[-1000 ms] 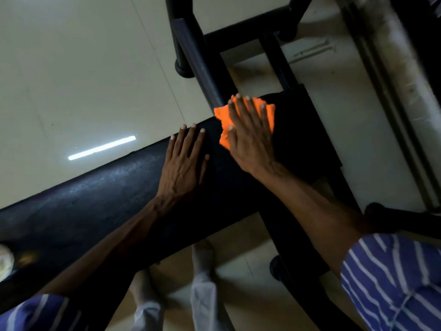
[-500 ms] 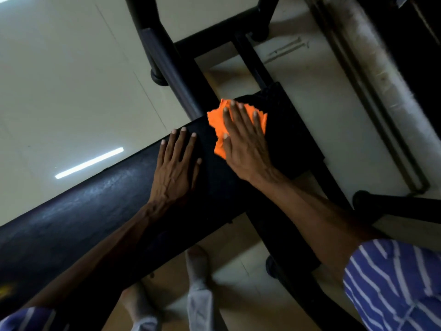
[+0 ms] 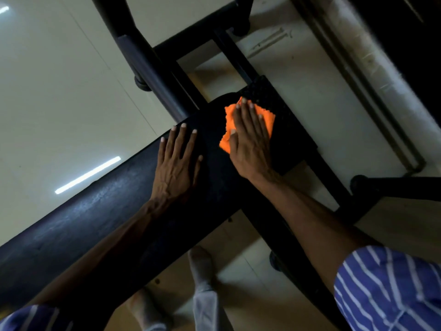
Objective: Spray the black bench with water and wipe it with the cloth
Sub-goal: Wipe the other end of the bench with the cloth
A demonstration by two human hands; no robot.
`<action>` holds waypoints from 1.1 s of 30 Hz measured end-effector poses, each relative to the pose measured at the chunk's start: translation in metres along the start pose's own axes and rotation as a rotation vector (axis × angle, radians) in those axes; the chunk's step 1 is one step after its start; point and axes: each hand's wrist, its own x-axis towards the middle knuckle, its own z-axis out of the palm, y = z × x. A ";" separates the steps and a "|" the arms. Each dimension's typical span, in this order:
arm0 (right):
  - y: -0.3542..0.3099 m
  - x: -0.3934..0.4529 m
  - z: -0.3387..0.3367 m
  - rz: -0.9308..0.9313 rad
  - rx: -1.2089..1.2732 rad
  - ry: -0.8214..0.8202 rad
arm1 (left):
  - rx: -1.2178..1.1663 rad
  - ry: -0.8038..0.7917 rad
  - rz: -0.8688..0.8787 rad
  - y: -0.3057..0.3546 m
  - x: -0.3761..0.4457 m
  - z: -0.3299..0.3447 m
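Right hand [image 3: 250, 142] flat, fingers straight and together, pressing the orange cloth [image 3: 248, 123] onto the far end of the black bench [image 3: 95, 211], left hand [image 3: 177, 161] spread palm-down on the pad just beside it, pale floor [image 3: 59, 91] beyond

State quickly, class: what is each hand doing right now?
Left hand: open, flat on the black bench.
Right hand: open, fingers straight, pressing the orange cloth onto the bench.
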 end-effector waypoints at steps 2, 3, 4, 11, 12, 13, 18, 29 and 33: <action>0.009 -0.022 -0.003 -0.034 -0.041 -0.001 | -0.015 -0.007 -0.009 0.001 0.000 -0.001; 0.015 -0.029 -0.004 -0.046 -0.071 -0.015 | -0.014 -0.011 -0.012 0.002 0.000 -0.002; 0.019 -0.031 -0.003 -0.049 -0.098 -0.028 | -0.009 -0.016 -0.010 0.003 0.000 -0.003; 0.006 -0.001 0.009 0.124 -0.102 0.095 | 0.018 -0.040 0.065 0.003 0.002 0.004; 0.006 -0.008 0.011 0.116 -0.094 0.103 | 0.015 -0.040 0.068 0.004 0.002 0.004; 0.007 -0.020 0.011 0.102 -0.088 0.107 | 0.018 -0.040 0.069 0.004 0.001 0.004; 0.022 -0.051 0.005 0.076 -0.099 0.089 | 0.050 -0.057 0.089 0.001 -0.004 0.002; -0.002 -0.100 0.014 0.209 -0.038 0.148 | 0.099 -0.084 0.224 0.008 0.001 0.006; 0.017 -0.072 0.011 0.288 -0.041 0.178 | 0.107 -0.105 0.274 0.015 0.010 0.011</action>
